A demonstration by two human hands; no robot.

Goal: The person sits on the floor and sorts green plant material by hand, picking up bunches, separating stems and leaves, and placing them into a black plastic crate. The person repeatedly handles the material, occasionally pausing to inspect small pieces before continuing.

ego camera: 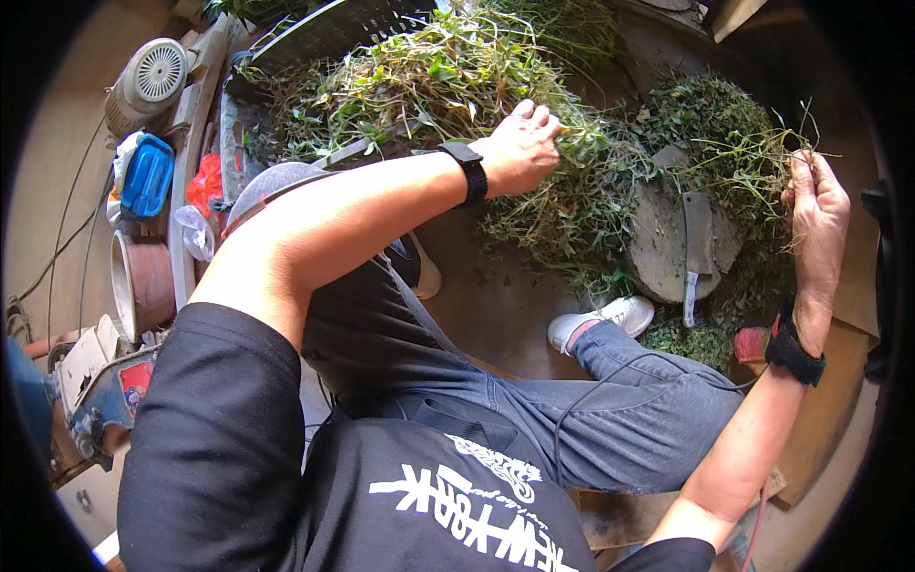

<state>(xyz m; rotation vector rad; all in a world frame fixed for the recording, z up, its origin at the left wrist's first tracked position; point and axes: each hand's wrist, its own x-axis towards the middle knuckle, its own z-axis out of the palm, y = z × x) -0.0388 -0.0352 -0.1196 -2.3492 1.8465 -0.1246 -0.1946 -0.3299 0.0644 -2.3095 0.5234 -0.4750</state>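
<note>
My right hand [818, 200], at the far right, pinches a thin bunch of green stems [758, 161] between thumb and fingers. My left hand [518, 146] reaches across to the edge of a large heap of cut leafy vines [429, 79]. Its fingers are curled around some of the greenery, and their tips are partly hidden. Between the hands, a cleaver [697, 236] with a pale handle lies flat on a round wooden chopping block [654, 247]. Chopped greens [708, 107] are piled around the far side of the block.
A black plastic crate [322, 32] stands behind the heap. Along the left are an electric motor [154, 75], a blue plastic container [146, 175], a red plastic bag [206, 182] and a reddish drum [146, 279]. A cable [572, 411] crosses my leg near my white shoe [622, 314].
</note>
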